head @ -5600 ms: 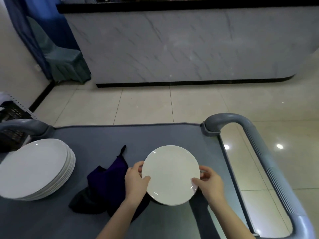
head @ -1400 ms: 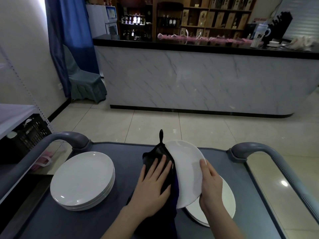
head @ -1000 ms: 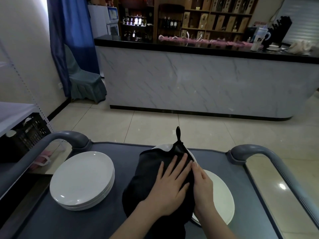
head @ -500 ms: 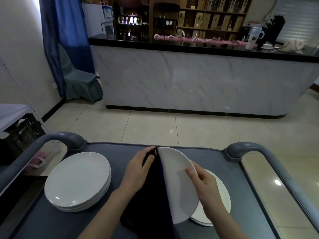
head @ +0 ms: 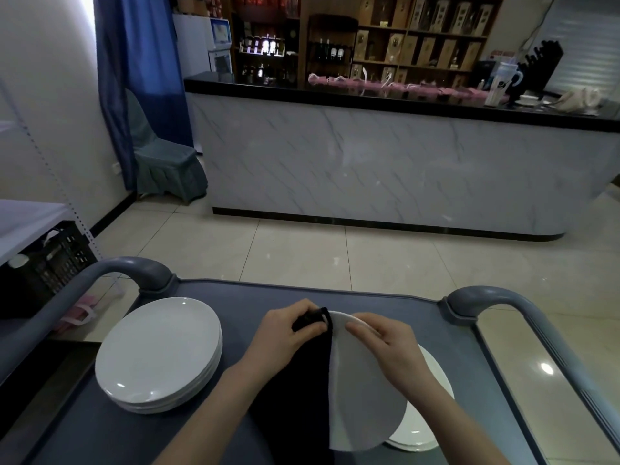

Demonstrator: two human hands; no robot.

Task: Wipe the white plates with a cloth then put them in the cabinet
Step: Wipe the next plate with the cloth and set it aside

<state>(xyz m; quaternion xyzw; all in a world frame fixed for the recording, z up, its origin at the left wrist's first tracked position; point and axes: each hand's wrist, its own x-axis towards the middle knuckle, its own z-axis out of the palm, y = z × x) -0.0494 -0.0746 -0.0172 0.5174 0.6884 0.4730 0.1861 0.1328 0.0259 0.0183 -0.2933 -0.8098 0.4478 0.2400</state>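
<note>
I hold a white plate (head: 362, 407) tilted on edge above the grey cart top (head: 235, 303). My right hand (head: 389, 347) grips its upper rim. My left hand (head: 285, 333) pinches a dark cloth (head: 298, 397) at the plate's top left edge; the cloth hangs down over the plate's left side. Under the held plate lies another white plate (head: 426, 427), partly hidden. A stack of white plates (head: 157, 354) sits on the cart's left side.
Grey cart handles rise at the left (head: 131, 270) and right (head: 496, 300). A black crate (head: 47, 263) stands on the floor to the left. A marble-fronted counter (head: 385, 169) crosses the room ahead, with tiled floor (head: 318, 260) between.
The view rose from the cart to the room. The plate went from flat on the cart to held on edge, with the cloth rubbed across it. My left hand now pinches the cloth at the rim.
</note>
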